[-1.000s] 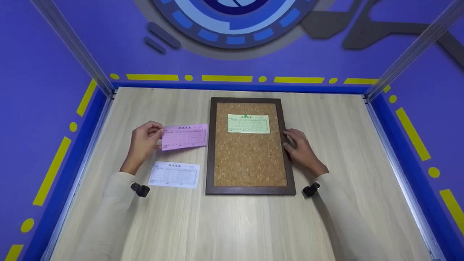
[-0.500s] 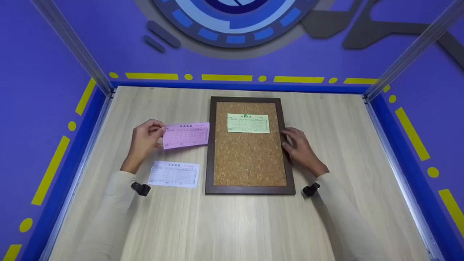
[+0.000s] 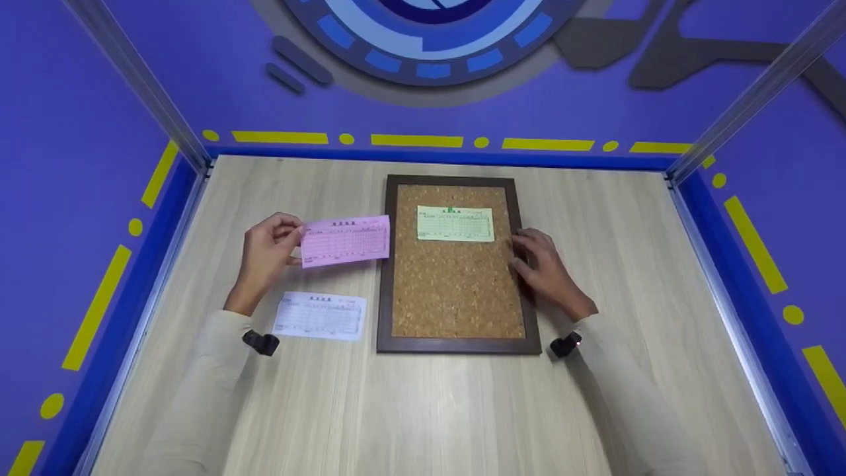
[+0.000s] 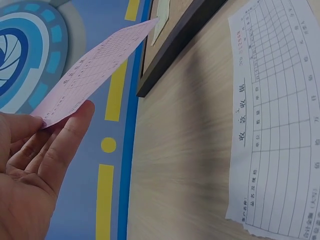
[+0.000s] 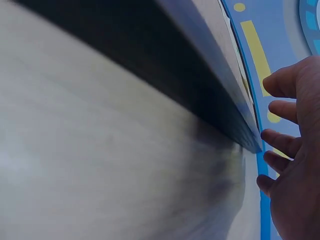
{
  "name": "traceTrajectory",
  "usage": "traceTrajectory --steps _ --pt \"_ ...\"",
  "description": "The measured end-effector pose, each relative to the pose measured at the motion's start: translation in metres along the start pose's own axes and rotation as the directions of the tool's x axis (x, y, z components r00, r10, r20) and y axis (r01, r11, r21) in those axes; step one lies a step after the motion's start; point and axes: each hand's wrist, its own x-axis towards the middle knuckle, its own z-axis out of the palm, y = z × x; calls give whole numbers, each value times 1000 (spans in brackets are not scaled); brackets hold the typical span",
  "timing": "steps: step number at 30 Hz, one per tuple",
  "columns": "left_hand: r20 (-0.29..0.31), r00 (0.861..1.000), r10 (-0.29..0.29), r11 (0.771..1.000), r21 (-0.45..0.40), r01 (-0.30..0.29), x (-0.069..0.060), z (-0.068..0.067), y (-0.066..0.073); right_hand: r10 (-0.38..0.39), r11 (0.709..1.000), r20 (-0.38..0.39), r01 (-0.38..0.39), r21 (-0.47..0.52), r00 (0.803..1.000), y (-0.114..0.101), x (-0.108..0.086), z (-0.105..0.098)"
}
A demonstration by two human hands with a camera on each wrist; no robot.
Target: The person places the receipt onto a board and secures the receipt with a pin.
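My left hand pinches the left edge of a pink printed receipt slip. The slip is lifted off the table, its right end at the left frame edge of a cork board. A pale green receipt slip hangs on the upper cork under a green push pin. By the board's right frame edge is my right hand, holding nothing; in the right wrist view its fingers are apart and loosely bent. Whether they touch the frame I cannot tell. A white receipt slip lies below my left hand.
The board lies on a light wood-grain table. Blue panels with yellow marks enclose the back and both sides. Metal posts rise at the rear corners.
My left hand has moved the pink slip slightly up and to the right, bringing its right end to the board's frame. My right hand has edged up a little. The white and green slips stay put.
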Motion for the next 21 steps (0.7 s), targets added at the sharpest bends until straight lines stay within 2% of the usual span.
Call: traceTrajectory --steps 7,17,21 --pt "15 1000 -13 997 -79 14 2 8 2 -32 999 16 31 41 999 -8 2 6" --pt "32 999 8 994 -108 -5 4 21 4 -73 997 12 72 32 997 -14 4 12" --pt "36 999 5 994 -112 -1 3 29 2 -103 993 5 102 57 995 -17 3 15"
